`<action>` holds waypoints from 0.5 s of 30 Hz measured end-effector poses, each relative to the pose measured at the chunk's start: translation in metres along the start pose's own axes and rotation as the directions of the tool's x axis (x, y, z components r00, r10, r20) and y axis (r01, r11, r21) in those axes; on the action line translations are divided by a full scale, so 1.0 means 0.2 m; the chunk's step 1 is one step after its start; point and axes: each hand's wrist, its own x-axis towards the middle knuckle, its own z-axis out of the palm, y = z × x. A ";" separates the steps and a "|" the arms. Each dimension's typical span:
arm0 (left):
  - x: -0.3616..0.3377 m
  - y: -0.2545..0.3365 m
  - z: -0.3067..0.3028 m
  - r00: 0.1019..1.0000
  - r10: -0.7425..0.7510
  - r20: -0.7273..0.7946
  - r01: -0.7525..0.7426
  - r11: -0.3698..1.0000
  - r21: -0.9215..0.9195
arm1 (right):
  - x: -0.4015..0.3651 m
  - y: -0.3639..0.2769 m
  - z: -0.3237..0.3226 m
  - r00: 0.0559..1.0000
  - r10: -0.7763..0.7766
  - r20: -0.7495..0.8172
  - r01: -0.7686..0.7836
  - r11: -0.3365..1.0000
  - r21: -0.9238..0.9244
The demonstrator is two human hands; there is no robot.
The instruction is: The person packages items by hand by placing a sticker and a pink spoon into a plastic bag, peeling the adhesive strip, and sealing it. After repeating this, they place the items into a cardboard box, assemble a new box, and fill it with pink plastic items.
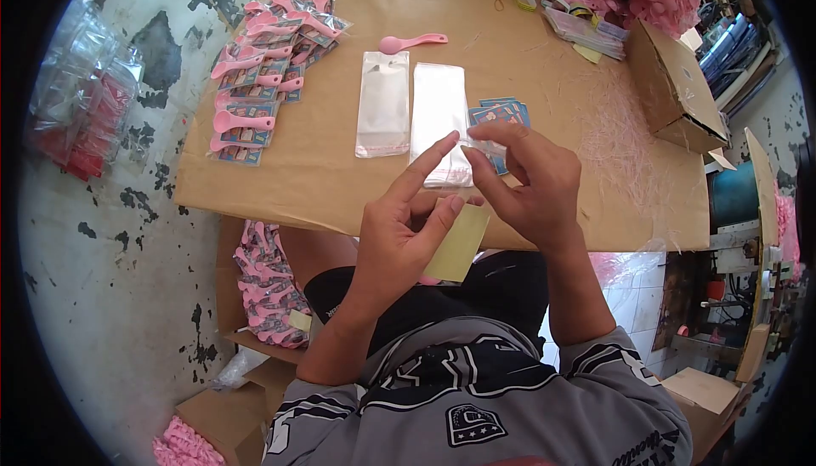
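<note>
My left hand [395,232] pinches a pale yellow card [460,245] between thumb and fingers, just off the table's near edge. Clear film seems to surround the card, and a bit of pink shows at its lower end. The left index finger points up, away from the card. My right hand [535,181] has thumb and index finger brought close together beside that fingertip; anything between them is too small to make out. Beyond the hands lie two stacks of clear plastic bags, a left stack [383,109] and a right stack [438,109]. Printed blue cards [501,111] are partly hidden behind my right hand.
A single pink spoon [412,43] lies above the bags. Packed pink spoons with cards [246,122] pile up at the table's left. A cardboard box [676,88] stands at the right, near thin plastic strips [625,143]. Below left, another box holds packed spoons [268,287].
</note>
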 end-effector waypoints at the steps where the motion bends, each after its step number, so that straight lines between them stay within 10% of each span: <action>1: 0.00 -0.03 0.01 1.000 0.019 -0.004 -0.019 1.000 0.008 | -0.01 0.03 0.02 0.999 -0.036 -0.008 0.036 0.999 -0.013; 8: 0.00 -0.04 0.01 0.998 0.019 0.055 -0.030 0.979 0.202 | -0.04 0.03 0.02 1.000 -0.021 -0.020 0.019 0.995 -0.101; 15: -0.01 -0.03 0.02 0.998 0.000 -0.059 -0.007 0.993 -0.115 | 0.01 0.17 -0.22 0.902 0.158 -0.401 -0.207 0.975 -0.081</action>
